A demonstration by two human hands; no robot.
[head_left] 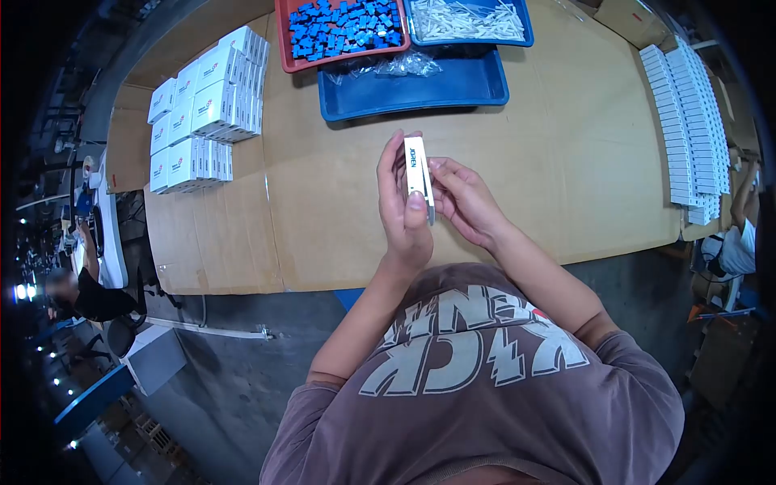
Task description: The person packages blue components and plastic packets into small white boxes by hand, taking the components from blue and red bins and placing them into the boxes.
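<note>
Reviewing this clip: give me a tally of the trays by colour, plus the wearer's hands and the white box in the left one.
Red tray: 1
Blue trays: 2
White box: 1
Wearer's hands, left hand and right hand: 2
Total: 6

- You are wearing a muted purple-brown short-sleeved T-shirt (485, 428), its cloth creasing across the front.
- Large pale-grey block lettering (475, 356) is running across it in two rows, showing upside down; one character is zigzagging like a lightning bolt.
- A small red mark (536, 312) is sitting among the letters.
- Your left sleeve (297, 420) and right sleeve (630, 364) are ending near your elbows.
- Your left hand (402, 210) and right hand (471, 206) are showing bare.
</note>
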